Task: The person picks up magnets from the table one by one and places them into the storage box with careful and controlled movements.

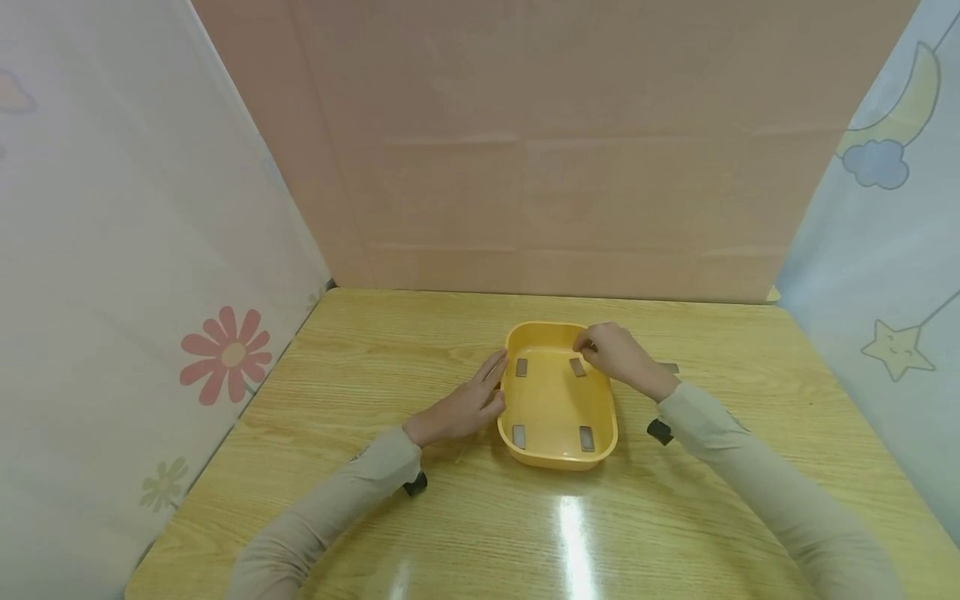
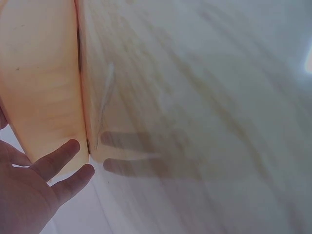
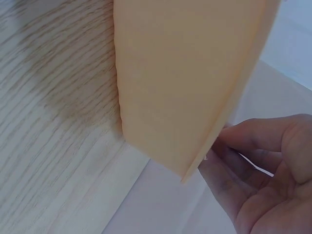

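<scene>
A yellow plastic basin (image 1: 553, 400) sits on the table, with several small grey-brown rectangular strips on its floor near the corners. Along its left wall lies my left hand (image 1: 465, 408), fingers extended; the left wrist view shows the fingertips at the basin's outer side (image 2: 44, 87). My right hand (image 1: 617, 354) reaches over the far right part of the rim, fingers bent inward just above a slightly slanted strip (image 1: 577, 367). In the right wrist view, the right fingertips pass behind the basin's rim (image 3: 234, 102), so I cannot tell what they hold.
Another grey-brown strip (image 1: 669, 367) lies on the wooden table (image 1: 750, 400) beyond the right wrist. Dark wrist devices show under both sleeves. A plain pinkish backdrop (image 1: 525, 167) stands behind the table, and printed curtains hang at both sides.
</scene>
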The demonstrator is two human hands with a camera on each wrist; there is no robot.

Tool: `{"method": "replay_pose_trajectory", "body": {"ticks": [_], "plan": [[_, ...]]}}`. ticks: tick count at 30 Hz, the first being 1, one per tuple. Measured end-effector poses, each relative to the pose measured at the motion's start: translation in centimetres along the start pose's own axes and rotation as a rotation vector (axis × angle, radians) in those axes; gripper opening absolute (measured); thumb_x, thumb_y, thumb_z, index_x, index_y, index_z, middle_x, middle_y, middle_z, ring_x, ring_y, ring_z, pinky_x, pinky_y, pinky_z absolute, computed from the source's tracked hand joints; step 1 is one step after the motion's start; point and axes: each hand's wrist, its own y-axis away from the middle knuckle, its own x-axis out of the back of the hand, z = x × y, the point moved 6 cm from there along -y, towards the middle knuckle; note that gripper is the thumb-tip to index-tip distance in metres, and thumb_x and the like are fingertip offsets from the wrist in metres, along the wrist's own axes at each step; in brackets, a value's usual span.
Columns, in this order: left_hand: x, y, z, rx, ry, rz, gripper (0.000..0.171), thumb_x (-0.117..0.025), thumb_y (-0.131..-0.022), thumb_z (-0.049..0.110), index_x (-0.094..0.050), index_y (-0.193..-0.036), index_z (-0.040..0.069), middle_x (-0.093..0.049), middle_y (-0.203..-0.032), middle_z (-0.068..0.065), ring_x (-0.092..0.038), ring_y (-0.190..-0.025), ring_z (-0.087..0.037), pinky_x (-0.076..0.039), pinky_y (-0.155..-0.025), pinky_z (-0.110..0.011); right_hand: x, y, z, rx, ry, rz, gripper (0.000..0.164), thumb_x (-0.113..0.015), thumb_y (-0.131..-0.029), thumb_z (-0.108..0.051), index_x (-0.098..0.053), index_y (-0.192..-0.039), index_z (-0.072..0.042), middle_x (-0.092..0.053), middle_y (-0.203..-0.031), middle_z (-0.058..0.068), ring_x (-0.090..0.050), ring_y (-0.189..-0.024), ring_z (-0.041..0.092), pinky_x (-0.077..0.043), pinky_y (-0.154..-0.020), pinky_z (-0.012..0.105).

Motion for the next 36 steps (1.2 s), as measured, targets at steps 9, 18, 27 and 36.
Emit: {"method": "replay_pose_trajectory", "body": {"ticks": [9, 18, 27, 36], "plan": [[0.0, -0.1, 0.0, -0.006, 0.020, 0.010, 0.064, -0.035, -0.106, 0.021, -0.002, -0.158, 0.002, 0.008, -0.166, -0.004, -0.055, -0.067, -0.010, -0.050, -0.067, -0.025, 0.6, 0.2, -0.2, 0.003, 0.023, 0.027, 0.015, -0.061, -0.087, 0.011, -0.073, -0.096, 0.009, -0.072, -0.093, 0.019, -0.067, -0.085, 0.032, -0.056, -0.073, 0.044], [0.0, -0.1, 0.0, -0.005, 0.017, 0.004, 0.064, -0.035, -0.107, 0.019, -0.002, -0.158, 0.000, 0.008, -0.166, -0.005, -0.053, -0.062, -0.009, -0.050, -0.062, -0.024, 0.7, 0.4, 0.1, -0.004, 0.029, 0.029, 0.018, -0.058, -0.087, 0.011, -0.073, -0.096, 0.008, -0.072, -0.094, 0.019, -0.067, -0.087, 0.033, -0.055, -0.075, 0.045], [0.1, 0.0, 0.1, -0.001, -0.013, 0.010, 0.063, -0.034, -0.106, 0.021, -0.004, -0.158, -0.001, 0.006, -0.166, -0.007, -0.057, -0.101, -0.014, -0.046, -0.092, -0.029, 1.1, 0.8, 0.0, -0.009, 0.000, 0.042, 0.018, -0.058, -0.087, 0.012, -0.073, -0.096, 0.009, -0.072, -0.094, 0.019, -0.067, -0.084, 0.030, -0.055, -0.073, 0.044], [0.1, 0.0, 0.1, -0.001, -0.019, 0.012, 0.063, -0.034, -0.106, 0.021, -0.004, -0.158, -0.001, 0.006, -0.166, -0.007, -0.054, -0.111, -0.018, -0.043, -0.101, -0.035, 1.4, 0.9, 0.1, -0.021, -0.002, 0.040, 0.018, -0.059, -0.088, 0.011, -0.073, -0.097, 0.008, -0.072, -0.094, 0.018, -0.066, -0.081, 0.028, -0.055, -0.071, 0.043]]}}
